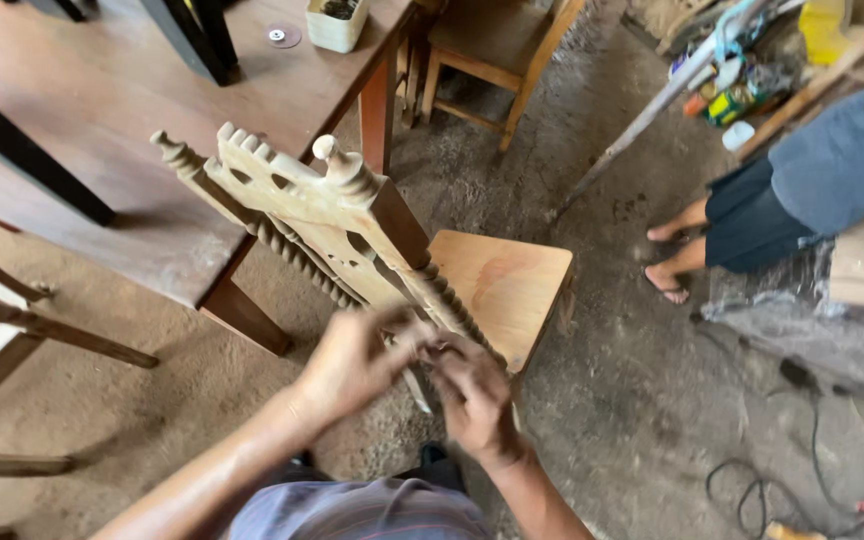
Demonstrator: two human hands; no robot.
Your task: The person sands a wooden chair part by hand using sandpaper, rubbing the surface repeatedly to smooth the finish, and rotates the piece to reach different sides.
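At the bottom centre of the frame, the left hand (352, 360) and the right hand (472, 395) meet, fingers curled together around the lower part of a twisted spindle on the back of an unfinished wooden chair (352, 225). Motion blur hides whether a small tool sits between them. The chair stands mid-frame on a rough, dusty concrete floor (612, 400), its pale raw wood carved with pierced fretwork, rope-turned posts and knob finials; its flat plywood seat (502, 280) shows reddish grain. Left of it lies a dusty brown wooden table (102, 110), dark legs crossing its top. A small cream box (337, 22) stands at its far edge. A second plain chair (492, 50) sits at upper centre. At right, another person's sandalled feet (667, 260) and blue clothing; black cables (782, 480) coil at lower right.
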